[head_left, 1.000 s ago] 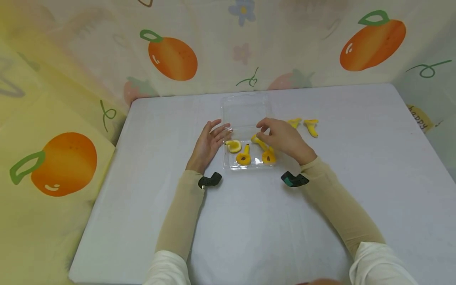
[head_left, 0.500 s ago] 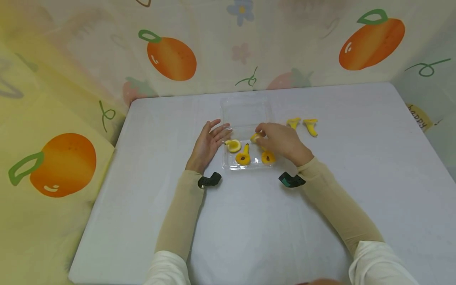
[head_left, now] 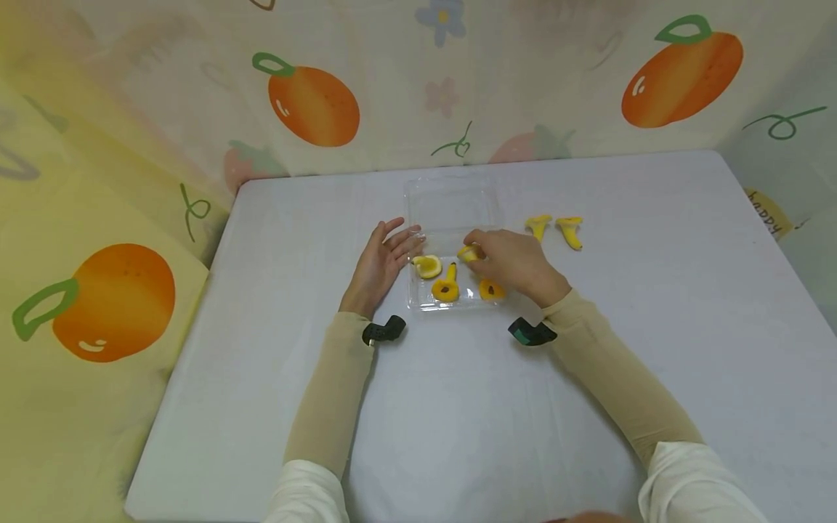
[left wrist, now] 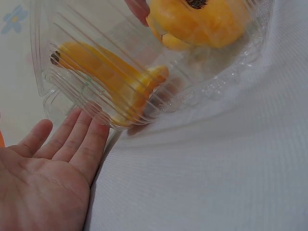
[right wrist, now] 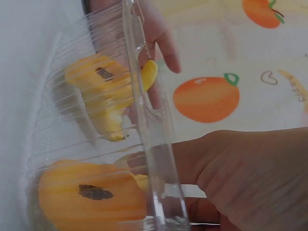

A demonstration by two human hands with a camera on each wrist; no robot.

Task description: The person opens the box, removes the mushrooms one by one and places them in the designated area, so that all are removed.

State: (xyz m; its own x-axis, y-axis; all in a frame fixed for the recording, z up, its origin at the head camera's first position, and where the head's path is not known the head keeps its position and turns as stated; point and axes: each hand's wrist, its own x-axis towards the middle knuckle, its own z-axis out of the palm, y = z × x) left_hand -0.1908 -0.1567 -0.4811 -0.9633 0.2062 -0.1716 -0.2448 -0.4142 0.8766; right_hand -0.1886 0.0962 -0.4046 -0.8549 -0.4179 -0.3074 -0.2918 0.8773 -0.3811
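Note:
A clear plastic clamshell box (head_left: 458, 308) lies open on the table, with several yellow trumpet-shaped mushrooms in its base. One mushroom (head_left: 445, 290) with a dark centre lies at the front middle. Another mushroom (head_left: 428, 266) is at the left, and a third mushroom (head_left: 491, 289) at the front right, partly under the right hand. My right hand (head_left: 516, 263) reaches in over the right side and pinches a mushroom (head_left: 468, 253) at the back right, its stem hidden by the fingers. Palm up, my left hand (left wrist: 53, 178) has straight fingers touching the box's left wall.
Two more yellow mushrooms, one mushroom (head_left: 538, 226) and another mushroom (head_left: 570, 232), lie on the white tabletop (head_left: 654, 290) right of the box. The raised clear lid (head_left: 451, 200) is behind the base. A fruit-print cloth (head_left: 392, 87) hangs along the back.
My right hand has moved slightly left and down into the box, turning the pinched mushroom so its pale rim shows. My left hand has stayed in place.

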